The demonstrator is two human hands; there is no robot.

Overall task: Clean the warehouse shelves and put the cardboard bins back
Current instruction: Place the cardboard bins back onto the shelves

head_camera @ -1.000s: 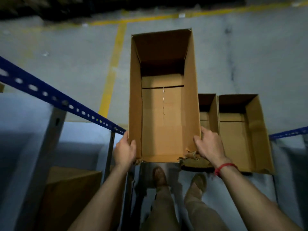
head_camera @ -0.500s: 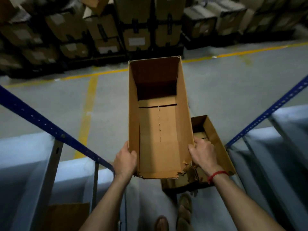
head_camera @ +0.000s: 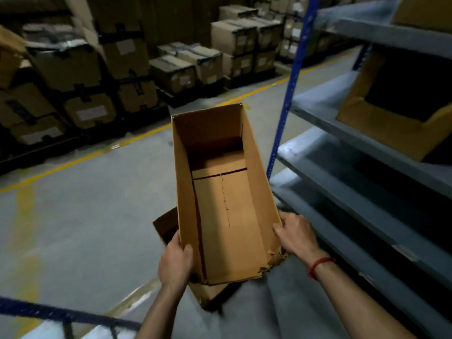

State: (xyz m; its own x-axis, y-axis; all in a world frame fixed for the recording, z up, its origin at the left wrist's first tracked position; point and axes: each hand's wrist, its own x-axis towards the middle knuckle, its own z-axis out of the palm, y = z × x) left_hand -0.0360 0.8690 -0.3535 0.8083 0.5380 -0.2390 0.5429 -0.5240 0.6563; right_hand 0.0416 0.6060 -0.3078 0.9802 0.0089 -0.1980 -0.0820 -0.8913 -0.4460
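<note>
Now my left hand (head_camera: pixel 175 263) is curled round the near left wall of the empty cardboard bin (head_camera: pixel 227 204), and my right hand (head_camera: pixel 297 234) grips its torn near right corner, so both are closed on it. The bin hangs at centre, above a second bin (head_camera: pixel 166 223) at 7 o'clock. A second ago I faced the floor. The view has swung, and grey shelves (head_camera: pixel 342 172) now fill 3 o'clock, so I judge re-shelving comes next.

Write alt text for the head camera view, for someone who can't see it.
A person's left hand and right hand grip the near end of an empty, open-topped cardboard bin, torn at its near right corner. Grey shelves stand at right, one holding a second bin; stacked boxes line the far side of the aisle.
</note>
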